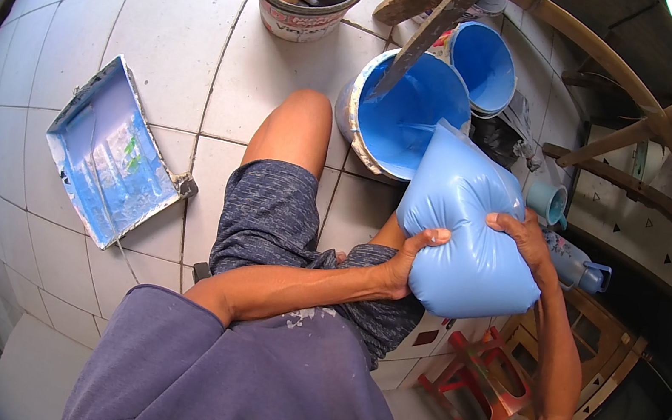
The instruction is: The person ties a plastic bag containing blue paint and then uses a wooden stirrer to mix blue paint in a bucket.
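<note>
My left hand (413, 260) and right hand (525, 237) are clamped on either side of a bulging light-blue bag (466, 228), held up above my knee. Its top corner leans over the blue-coated bucket (405, 117). A paint tray (112, 153) lies on the tiled floor (173, 24) to my left.

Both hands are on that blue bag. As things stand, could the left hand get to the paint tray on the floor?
Probably not at once: the left hand grips the full blue bag together with the right hand. The paint tray lies apart on the tiles beyond the bent knee, nothing covering it.
</note>
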A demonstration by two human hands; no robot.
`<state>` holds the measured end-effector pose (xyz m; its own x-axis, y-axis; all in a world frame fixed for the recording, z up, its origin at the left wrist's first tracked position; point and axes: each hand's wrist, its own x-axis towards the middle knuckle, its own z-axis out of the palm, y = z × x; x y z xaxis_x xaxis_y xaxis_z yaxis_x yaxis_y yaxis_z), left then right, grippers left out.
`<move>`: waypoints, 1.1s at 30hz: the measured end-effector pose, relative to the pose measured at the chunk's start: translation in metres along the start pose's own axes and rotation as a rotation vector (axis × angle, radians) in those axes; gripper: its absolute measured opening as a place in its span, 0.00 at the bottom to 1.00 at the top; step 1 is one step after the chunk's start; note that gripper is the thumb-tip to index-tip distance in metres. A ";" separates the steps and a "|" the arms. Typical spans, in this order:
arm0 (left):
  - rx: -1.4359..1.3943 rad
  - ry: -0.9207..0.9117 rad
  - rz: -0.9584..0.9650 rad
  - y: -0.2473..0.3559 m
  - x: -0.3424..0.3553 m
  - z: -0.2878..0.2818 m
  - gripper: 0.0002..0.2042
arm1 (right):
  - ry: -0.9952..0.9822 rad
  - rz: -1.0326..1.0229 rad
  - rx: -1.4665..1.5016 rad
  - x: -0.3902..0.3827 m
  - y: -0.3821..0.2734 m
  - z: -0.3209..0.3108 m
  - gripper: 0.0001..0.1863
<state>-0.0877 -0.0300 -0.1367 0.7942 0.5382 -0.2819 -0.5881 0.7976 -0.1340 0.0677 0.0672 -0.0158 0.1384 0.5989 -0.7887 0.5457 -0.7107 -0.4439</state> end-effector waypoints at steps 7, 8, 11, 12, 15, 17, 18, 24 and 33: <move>0.009 0.012 0.016 0.002 -0.002 0.004 0.38 | -0.011 -0.010 0.005 0.003 0.005 -0.002 0.27; 0.007 0.012 0.008 0.002 -0.002 0.005 0.38 | -0.008 -0.009 0.003 0.004 0.006 -0.002 0.27; 0.006 0.008 -0.003 0.003 -0.002 0.005 0.38 | -0.010 -0.015 0.014 0.005 0.008 -0.003 0.26; 0.006 0.006 -0.001 0.003 -0.001 0.004 0.39 | -0.014 -0.019 0.017 0.005 0.008 -0.003 0.26; 0.005 0.002 0.000 0.003 -0.001 0.003 0.40 | -0.017 -0.028 0.018 0.006 0.009 -0.003 0.26; 0.005 0.009 -0.001 0.004 -0.002 0.004 0.40 | -0.012 -0.029 0.004 0.007 0.008 -0.003 0.29; 0.005 0.016 -0.002 0.003 -0.002 0.005 0.41 | -0.019 -0.026 0.002 0.007 0.008 -0.003 0.29; 0.002 -0.016 0.008 0.002 -0.001 0.000 0.36 | 0.001 -0.070 0.016 0.009 0.017 -0.001 0.35; 0.037 -0.096 -0.079 0.010 -0.007 -0.005 0.49 | 0.191 -0.049 -0.214 0.005 0.035 0.002 0.61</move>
<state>-0.1001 -0.0270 -0.1405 0.8496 0.4959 -0.1795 -0.5189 0.8468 -0.1167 0.0857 0.0444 -0.0360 0.2496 0.7034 -0.6655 0.7146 -0.5976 -0.3636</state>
